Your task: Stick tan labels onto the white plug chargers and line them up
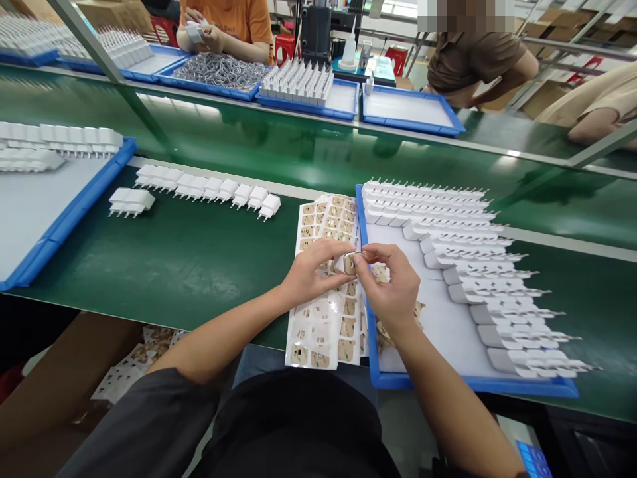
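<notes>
Far left: a blue-rimmed tray (74, 206) with white plug housings (60, 138) stacked along its far edge. Just right of it, on the green bench (174, 265), a loose pair of housings (130, 200) and then a row of white housings (209, 188) lying side by side.

At centre: a label sheet (326, 332) spread on the bench, its right edge touching the next tray. Above that sheet, the left hand (311, 269), fingers closed on a small white adapter (350, 263) from the left. Meeting it from the right, the right hand (393, 285), thumb and forefinger pinched together at the adapter's top edge; whether on a label or on the adapter itself, impossible to tell.

Right of the hands: a second blue tray (472, 384), rows of pronged white housings (468, 252) curving along its far and right sides, with a few loose label scraps (385, 332) near the right wrist.

Beyond the belt (298, 143): more blue trays (411, 109), and two other people at work there.
</notes>
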{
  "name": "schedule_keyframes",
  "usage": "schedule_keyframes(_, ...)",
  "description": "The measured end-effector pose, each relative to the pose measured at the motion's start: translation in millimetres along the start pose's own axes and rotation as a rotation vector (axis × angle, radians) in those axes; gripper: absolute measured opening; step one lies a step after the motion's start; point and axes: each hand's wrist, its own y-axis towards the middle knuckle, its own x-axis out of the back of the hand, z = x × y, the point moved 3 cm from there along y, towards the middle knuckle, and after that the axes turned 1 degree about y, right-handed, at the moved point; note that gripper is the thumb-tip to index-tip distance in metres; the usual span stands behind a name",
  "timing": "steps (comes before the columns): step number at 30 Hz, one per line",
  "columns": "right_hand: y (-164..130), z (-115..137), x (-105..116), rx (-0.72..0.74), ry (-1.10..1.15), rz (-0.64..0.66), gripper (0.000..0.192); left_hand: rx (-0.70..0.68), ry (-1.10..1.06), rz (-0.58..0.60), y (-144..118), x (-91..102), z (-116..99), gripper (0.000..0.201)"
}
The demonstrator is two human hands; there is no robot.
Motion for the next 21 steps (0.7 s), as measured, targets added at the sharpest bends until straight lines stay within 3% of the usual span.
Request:
schedule_keyframes(3, 1, 2, 1, 0.092, -0.121, -0.016, 0.018, -0.023, 0.014, -0.046, -1, 0.8, 0, 0.038)
schedule_keyframes(5, 4, -3, 3, -0.011, -0.093, -0.015, 0.016, -0.023, -0.006, -0.079, -3, 1.1, 0, 0.04)
schedule_keyframes(9, 5, -14, -1, -0.334, 0.321, 0.129, 0.011, -0.026, -0.018, -0.157, -4, 0.8, 0, 0.043)
schedule_keyframes(13, 2, -11, -13, -0.454, 0.673, 0.269, 0.014, -0.064, 0.059, -0.173, -3, -0.7, -2, 0.037)
schedule_keyframes(21, -5, -15, -22, -0.538, 0.762, 0.202, 0.011, -0.209, 0.215, -0.188, -3, -2.8, -6, 0.037)
